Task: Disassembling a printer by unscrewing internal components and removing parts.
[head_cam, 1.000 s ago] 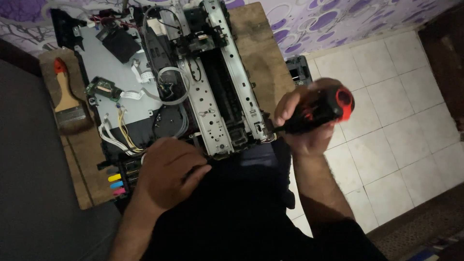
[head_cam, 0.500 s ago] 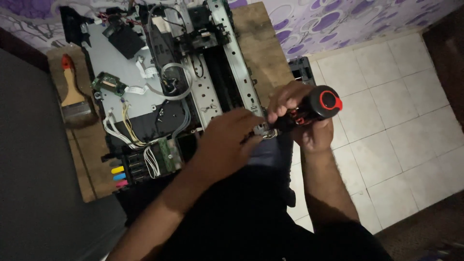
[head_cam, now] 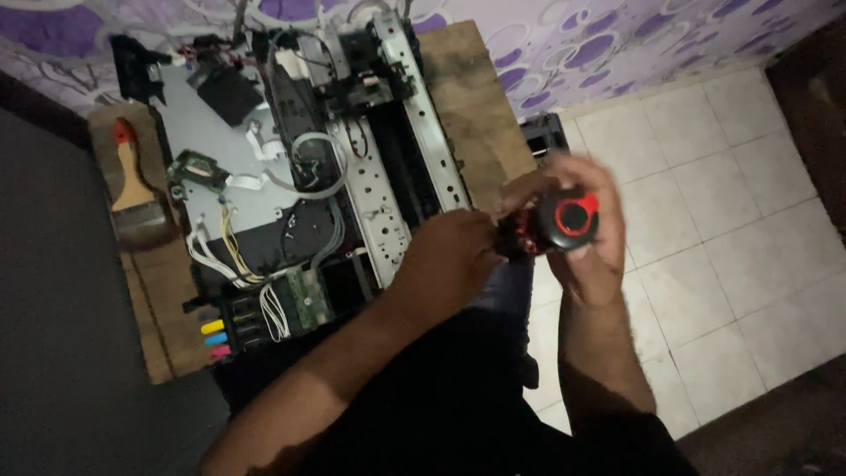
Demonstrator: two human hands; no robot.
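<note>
Wooden counter (head_cam: 476,97) carries an opened printer (head_cam: 291,185), covers off: metal frame rails, loose white cables, small circuit boards and coloured ink tanks at its near corner all exposed. Judged heavy and rigid as a whole but fragile inside; the steel rail (head_cam: 388,203) looks the only safe place to take hold, never the ribbon cables or boards. A paintbrush (head_cam: 132,176) with a wooden handle lies on the counter's far left, well apart from the hands.

Screwdriver (head_cam: 560,220), red and black handle, sits just off the printer's near right corner, over the tiled floor (head_cam: 705,220). Right hand (head_cam: 582,238) has its grip clamped round the handle; rubbery surface, likely light, stiff, not slippery. Left hand (head_cam: 449,260) is curled closed at the shaft end, touching it. Tip hidden behind the fingers; cannot tell whether a screw is held.
</note>
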